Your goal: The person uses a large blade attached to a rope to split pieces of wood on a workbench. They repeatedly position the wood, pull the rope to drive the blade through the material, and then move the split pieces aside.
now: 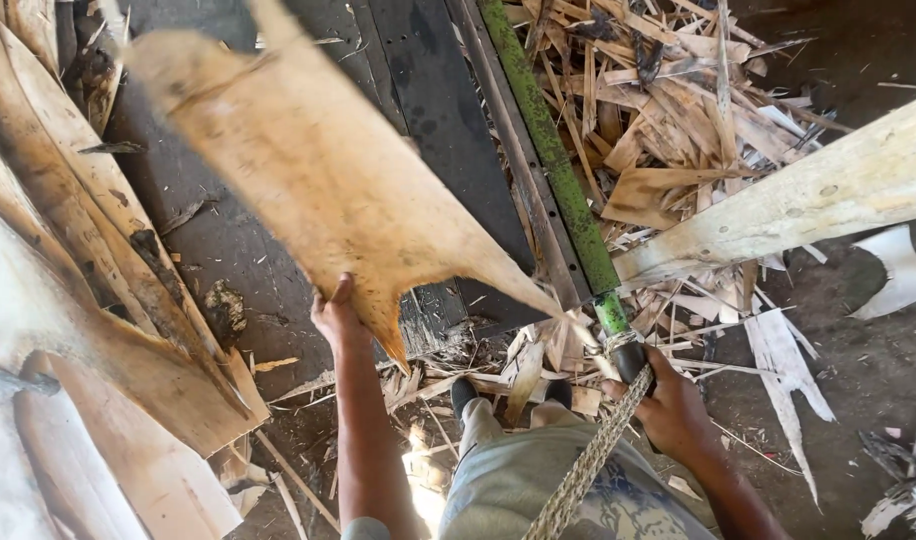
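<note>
Two hands, one veneer sheet, one green lever

Scrap all around: a big heap of broken veneer strips (668, 110) lies far right, spilling down to the feet. One pale peeled log (798, 205) slants across the right side, its end touching the green bar. Stacked curved veneer sheets (88, 330) fill the left edge, near to far. A dark machine bed (428, 110) runs through the middle, partly hidden behind the held sheet. One white scrap (898, 275) lies on the dirt at right. Two dark shoes (463, 392) show among the chips, near centre.

Left hand (336, 315) is closed on the near edge of a wide, torn veneer sheet (308, 160), which is lifted, blurred, and reaches far left from the hand. It has two ragged points at the near end.

Right hand (673, 410) is wrapped around the dark grip of a long green lever bar (553, 160), which runs far from the hand along the machine bed's right side. One braided rope (588, 470) hangs from the grip toward the near edge, touching the right hand.

Hands are well apart, legs between them.
</note>
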